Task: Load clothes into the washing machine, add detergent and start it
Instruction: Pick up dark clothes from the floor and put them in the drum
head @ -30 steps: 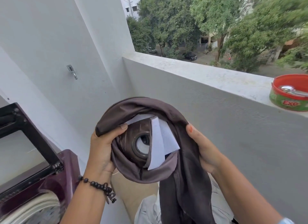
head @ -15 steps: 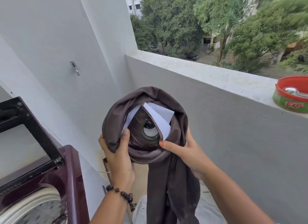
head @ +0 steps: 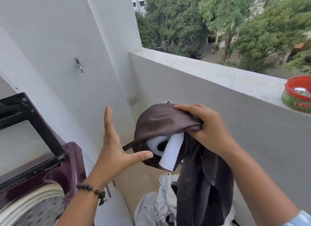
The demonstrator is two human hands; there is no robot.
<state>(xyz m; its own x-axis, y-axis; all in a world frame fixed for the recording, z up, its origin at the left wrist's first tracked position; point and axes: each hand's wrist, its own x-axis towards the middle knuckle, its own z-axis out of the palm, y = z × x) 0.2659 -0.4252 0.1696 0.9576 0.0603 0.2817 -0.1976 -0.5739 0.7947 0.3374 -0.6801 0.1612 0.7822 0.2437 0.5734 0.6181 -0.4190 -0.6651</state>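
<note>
Brown garment (head: 168,123) — bunched, tail hanging down

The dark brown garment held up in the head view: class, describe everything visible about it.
The dark brown garment looks like soft, matte fabric, bunched into a dome on top with white lining showing underneath. Its length hangs down over pale laundry. The right hand grips its top; the open left hand's thumb reaches its lower edge.

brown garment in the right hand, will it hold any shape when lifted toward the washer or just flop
Likely floppy: the brown garment bunches where the right hand grips it, and its lower part hangs limp. It probably weighs little, since one hand holds it up while the left hand is open beside it. The white lining folds out loosely, so parts may trail.
</note>
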